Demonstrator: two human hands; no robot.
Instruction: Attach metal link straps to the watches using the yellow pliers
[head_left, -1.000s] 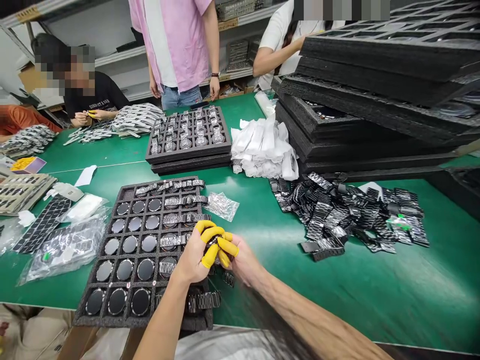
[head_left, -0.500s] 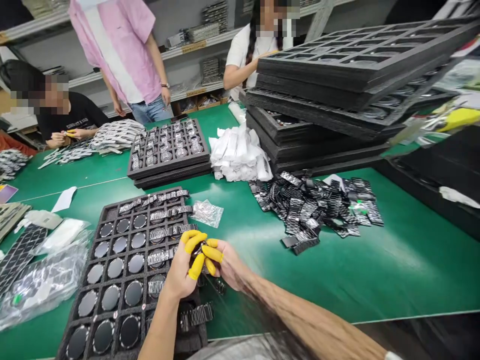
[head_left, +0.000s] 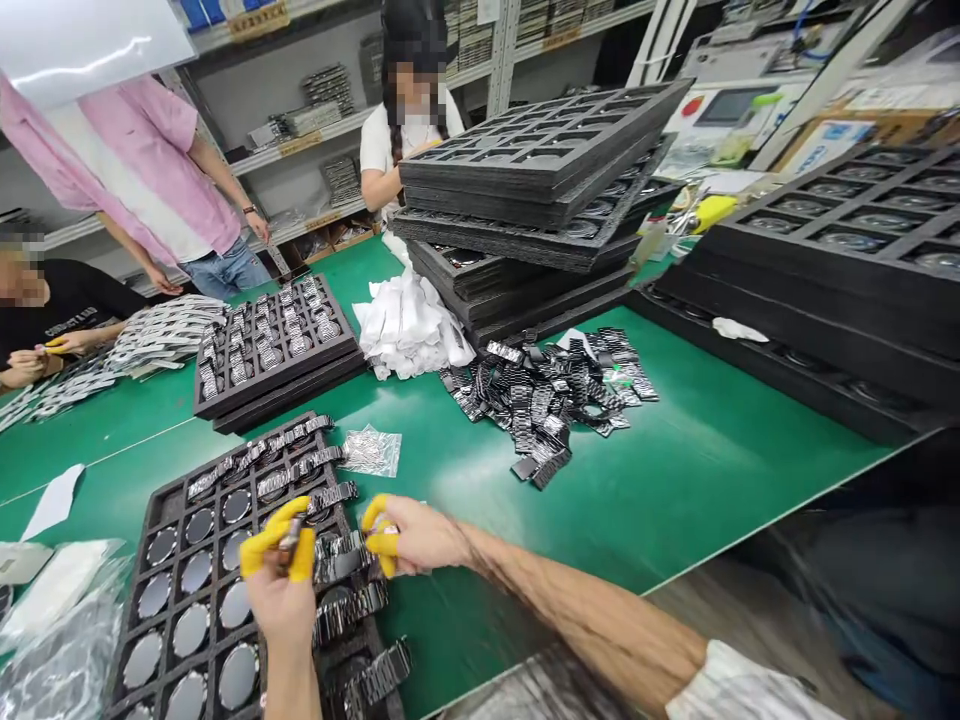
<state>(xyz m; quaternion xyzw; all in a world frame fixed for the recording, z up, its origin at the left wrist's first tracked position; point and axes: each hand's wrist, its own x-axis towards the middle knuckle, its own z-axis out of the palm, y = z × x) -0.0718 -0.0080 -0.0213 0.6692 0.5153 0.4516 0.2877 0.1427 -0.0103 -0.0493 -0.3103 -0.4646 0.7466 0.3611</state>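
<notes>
My left hand (head_left: pixel 279 570), with yellow finger cots, is over the foam tray and grips a small dark, shiny watch part (head_left: pixel 291 535) between thumb and fingers; blur hides its details. Just right of it, my right hand (head_left: pixel 416 535) is curled in a pinch near the tray's right edge. Whatever lies between its yellow-tipped fingers is too small to make out. The black compartment tray (head_left: pixel 169 495) holds round watch heads (head_left: pixel 191 630) on its left side. Watches with black link bands (head_left: pixel 349 610) fill its right columns.
Loose black link bands (head_left: pixel 551 395) lie piled beyond my right hand. Nearby are a small bag of pins (head_left: pixel 371 452), white wrapped pieces (head_left: pixel 409 325) and a filled watch tray (head_left: pixel 274 345). Tall foam tray stacks (head_left: pixel 517 170) stand behind. Co-workers are across the green table (head_left: pixel 697 480).
My hands were together around a small dark part; now they are apart, the left keeping hold of a part above the tray. The camera view has swung right.
</notes>
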